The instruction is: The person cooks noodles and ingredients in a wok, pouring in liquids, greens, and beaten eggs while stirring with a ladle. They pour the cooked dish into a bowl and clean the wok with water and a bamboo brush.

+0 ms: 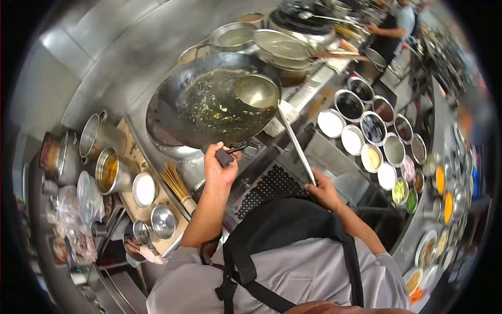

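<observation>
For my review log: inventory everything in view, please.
Wok: one, dark, upper middle
Ladle: one, silver, over wok
Strainer: at least one, silver, beyond wok
Metal pots: several, silver, left and beyond
Stick brush: one, tan, left
Bowls: several, white or silver, left
Plastic bags: several, clear, far left
Food containers: over a dozen, mixed colours, right
Co-worker: at least one, blue-sleeved, upper right
Apron: one, black, bottom centre
Left hand: one, bare, gripping wok
Right hand: one, bare, gripping ladle

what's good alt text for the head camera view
A person's left hand grips the handle of a large wok flecked with food bits, while the right hand holds a metal ladle over it. Metal pots stand on the left, small round containers on the right.
</observation>
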{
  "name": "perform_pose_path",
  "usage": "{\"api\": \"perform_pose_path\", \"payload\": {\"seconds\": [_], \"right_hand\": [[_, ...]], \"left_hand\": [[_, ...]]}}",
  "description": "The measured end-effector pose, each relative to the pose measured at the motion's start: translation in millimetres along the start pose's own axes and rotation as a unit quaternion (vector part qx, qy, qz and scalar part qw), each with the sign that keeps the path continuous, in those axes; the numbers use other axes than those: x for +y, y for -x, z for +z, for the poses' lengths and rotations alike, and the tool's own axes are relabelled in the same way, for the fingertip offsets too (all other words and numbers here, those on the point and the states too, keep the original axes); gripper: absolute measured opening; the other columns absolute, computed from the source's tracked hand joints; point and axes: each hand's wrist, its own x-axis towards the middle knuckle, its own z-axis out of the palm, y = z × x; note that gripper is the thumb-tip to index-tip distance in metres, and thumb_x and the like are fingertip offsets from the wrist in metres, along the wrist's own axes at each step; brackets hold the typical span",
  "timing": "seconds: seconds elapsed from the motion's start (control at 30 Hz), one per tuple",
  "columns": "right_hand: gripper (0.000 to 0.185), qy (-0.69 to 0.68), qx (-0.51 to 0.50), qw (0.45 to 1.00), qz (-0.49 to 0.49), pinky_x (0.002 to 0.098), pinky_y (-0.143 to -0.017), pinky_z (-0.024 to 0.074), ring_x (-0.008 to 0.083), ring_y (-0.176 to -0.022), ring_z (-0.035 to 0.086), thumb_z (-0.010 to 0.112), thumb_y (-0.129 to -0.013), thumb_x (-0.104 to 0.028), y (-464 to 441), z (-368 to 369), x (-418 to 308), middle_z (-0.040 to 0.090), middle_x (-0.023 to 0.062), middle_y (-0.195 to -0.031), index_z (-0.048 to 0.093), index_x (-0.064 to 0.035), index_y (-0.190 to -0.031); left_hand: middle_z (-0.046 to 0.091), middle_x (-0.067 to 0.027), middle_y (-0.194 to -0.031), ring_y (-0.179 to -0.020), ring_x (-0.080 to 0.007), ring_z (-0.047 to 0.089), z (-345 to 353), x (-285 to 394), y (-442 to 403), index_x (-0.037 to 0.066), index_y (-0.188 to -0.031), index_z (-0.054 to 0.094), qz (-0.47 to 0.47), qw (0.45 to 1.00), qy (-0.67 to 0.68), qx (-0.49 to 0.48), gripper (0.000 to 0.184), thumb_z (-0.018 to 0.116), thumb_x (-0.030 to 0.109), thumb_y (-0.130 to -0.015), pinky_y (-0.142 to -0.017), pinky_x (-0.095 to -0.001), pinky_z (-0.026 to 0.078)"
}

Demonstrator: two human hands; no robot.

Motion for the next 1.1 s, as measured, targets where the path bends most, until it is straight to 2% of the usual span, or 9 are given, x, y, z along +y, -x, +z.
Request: {"api": "perform_pose_path", "payload": {"seconds": [0.1,0.23,0.43,0.53,0.57,0.6,0.73,0.93,1.1], "right_hand": [[0.066,0.056,-0.036,0.997,0.039,0.0249,-0.054,0.0455,0.0085,-0.061,0.05,0.063,-0.083,0.0,-98.0,7.2,-78.1,0.053,0.0011,-0.086,0.038,-0.0068,-0.144],[0.077,0.033,-0.134,0.989,0.061,0.028,-0.044,0.0424,0.0128,-0.053,0.053,0.061,-0.085,-0.004,-236.7,31.1,-173.1,0.055,0.0056,-0.073,0.022,-0.0127,-0.151],[0.047,0.416,-0.028,0.872,-0.256,0.0394,-0.05,0.0523,0.026,-0.06,0.066,0.057,-0.079,-0.009,-528.2,72.2,-123.3,0.065,0.0178,-0.074,0.054,-0.0038,-0.125],[0.029,0.368,-0.149,0.914,-0.077,0.0375,-0.048,0.0514,0.0232,-0.06,0.064,0.058,-0.08,-0.009,-620.5,97.3,-143.0,0.064,0.0144,-0.072,0.057,-0.0016,-0.108],[0.019,0.052,-0.218,0.965,0.135,0.0363,-0.047,0.0505,0.0222,-0.056,0.061,0.056,-0.081,-0.006,-676.4,100.3,-128.2,0.061,0.0119,-0.068,0.056,-0.0001,-0.099],[0.009,-0.271,-0.247,0.867,0.337,0.0351,-0.045,0.0495,0.0212,-0.051,0.058,0.054,-0.082,-0.003,-710.5,104.1,-112.7,0.058,0.0093,-0.064,0.055,0.0014,-0.09],[0.007,-0.451,-0.115,0.819,0.334,0.0326,-0.041,0.0461,0.0189,-0.049,0.055,0.051,-0.086,-0.002,-712.9,137.7,-135.3,0.054,0.0071,-0.062,0.051,-0.0031,-0.079],[0.012,-0.164,-0.205,0.946,0.189,0.0304,-0.036,0.0364,0.0191,-0.045,0.051,0.054,-0.085,-0.004,-681.6,130.4,-113.9,0.054,0.0108,-0.066,0.052,0.0025,-0.095],[0.049,0.147,-0.063,0.987,-0.025,0.0405,-0.057,0.0511,0.0298,-0.061,0.065,0.057,-0.077,-0.007,-585.9,91.9,-123.0,0.064,0.0235,-0.087,0.047,-0.0021,-0.125]], "left_hand": [[0.059,-0.005,-0.068,-0.075,-0.0234,0.057,-23.5,5.5,-47.5,0.007,-0.073,0.055,0.013,0.998,0.057,0.005,0.011,0.065,0.009,-0.076,-0.065,-0.0358,0.051],[0.059,-0.0095,-0.073,-0.079,-0.0274,0.056,-35.2,20.1,-86.9,0.004,-0.075,0.056,0.06,0.989,0.136,0.023,0.01,0.064,0.01,-0.076,-0.064,-0.034,0.053],[0.056,-0.0089,-0.081,-0.078,-0.0266,0.052,-44.5,26.0,-141.5,0.007,-0.079,0.055,0.13,0.97,0.151,0.139,0.012,0.066,0.013,-0.077,-0.065,-0.033,0.051],[0.058,-0.0075,-0.088,-0.079,-0.0229,0.054,-30.5,24.0,-131.9,0.011,-0.098,0.053,0.145,0.967,0.111,0.18,0.022,0.065,0.013,-0.08,-0.07,-0.0387,0.046],[0.06,-0.0074,-0.093,-0.081,-0.0235,0.055,-21.4,25.9,-127.0,0.011,-0.101,0.054,0.151,0.965,0.108,0.187,0.025,0.065,0.014,-0.079,-0.07,-0.039,0.047],[0.06,-0.0077,-0.095,-0.081,-0.0236,0.055,-21.2,25.4,-125.8,0.01,-0.103,0.054,0.151,0.961,0.111,0.204,0.027,0.066,0.015,-0.079,-0.069,-0.0382,0.047],[0.06,-0.0097,-0.099,-0.077,-0.0238,0.056,-23.2,22.9,-125.1,0.009,-0.105,0.053,0.141,0.95,0.123,0.252,0.032,0.067,0.015,-0.077,-0.068,-0.0348,0.048],[0.059,-0.0119,-0.092,-0.075,-0.0234,0.056,-29.1,23.3,-125.8,0.008,-0.098,0.053,0.148,0.949,0.114,0.254,0.029,0.068,0.011,-0.075,-0.067,-0.032,0.049],[0.059,-0.0104,-0.082,-0.069,-0.0206,0.056,-20.6,23.3,-127.2,0.007,-0.091,0.053,0.166,0.95,0.093,0.247,0.021,0.067,0.011,-0.075,-0.066,-0.0316,0.049]]}}
